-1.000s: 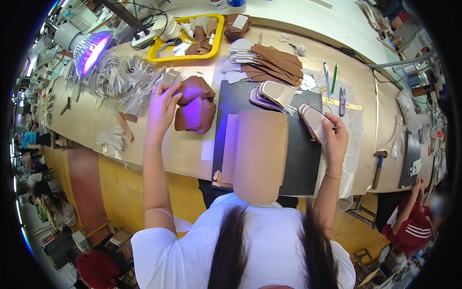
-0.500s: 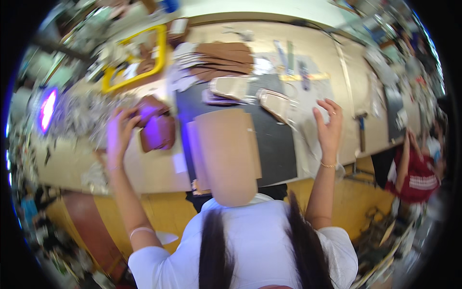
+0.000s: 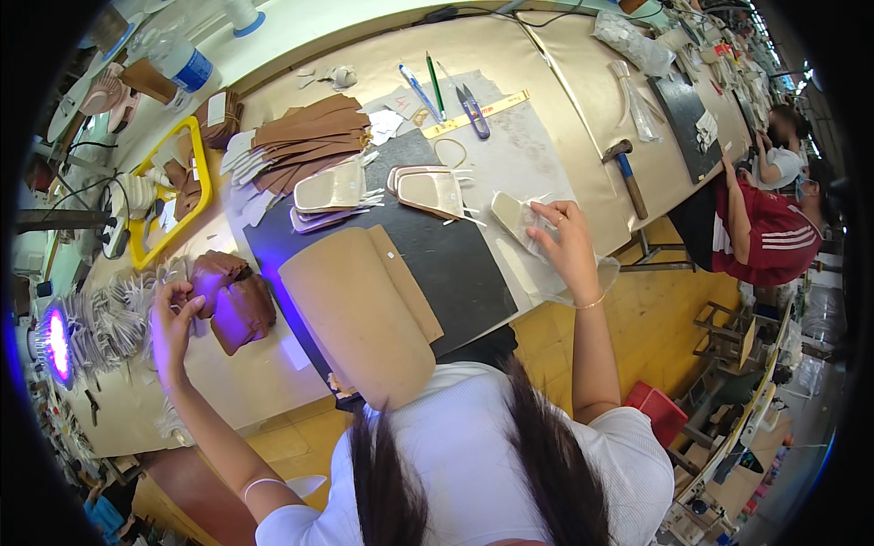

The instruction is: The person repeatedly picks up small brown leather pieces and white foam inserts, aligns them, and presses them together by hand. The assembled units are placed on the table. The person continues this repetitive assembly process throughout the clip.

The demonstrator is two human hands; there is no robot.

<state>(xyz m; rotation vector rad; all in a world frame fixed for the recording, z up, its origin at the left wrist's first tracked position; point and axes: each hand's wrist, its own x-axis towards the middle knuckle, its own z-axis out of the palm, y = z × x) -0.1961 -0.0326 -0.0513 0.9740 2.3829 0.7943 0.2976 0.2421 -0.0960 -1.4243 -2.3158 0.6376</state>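
My right hand grips a pale beige insole-shaped piece at the right edge of a black mat. My left hand hovers at the left side of a pile of brown leather pieces. Its fingers are curled and its fingertips are close to the pile; whether they pinch anything is unclear. Two more beige insoles lie on the mat's far side.
A stack of brown cut pieces and a yellow tray lie at the far left. Scissors, a yellow ruler and a hammer lie to the right. A purple lamp glows left. Another person in red works at the right.
My left hand has come off the top of the brown pile and now sits beside it with curled fingers. My right hand keeps hold of the beige piece. The view has swung.
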